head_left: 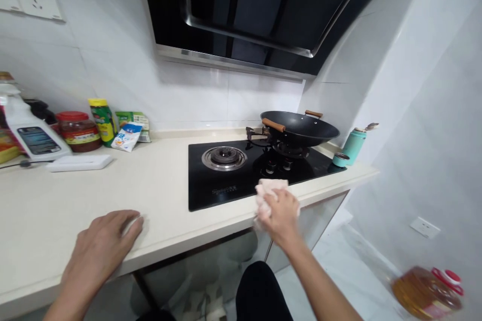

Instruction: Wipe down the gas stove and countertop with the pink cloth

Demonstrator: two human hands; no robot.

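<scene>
My right hand (281, 213) is closed on a pale pink cloth (271, 186) at the front edge of the counter, just below the black gas stove (203, 180). Part of the cloth hangs over the edge, and my fingers cover some of it. On the pale countertop (165, 175) to the left rests my left hand (103, 241), fingers loosely bent and thumb apart, with nothing held. The stove's left burner (224, 156) is bare. Over the right burner sits a black wok (301, 128) with wooden handles.
At the left stand a white spray bottle (35, 128), a red-lidded jar (79, 133), a yellow-capped container (102, 123) and packets (128, 136). A turquoise bottle (354, 145) and small cup (341, 159) are at the right. Overhead hangs a range hood (241, 15); an oil jug (425, 291) is on the floor.
</scene>
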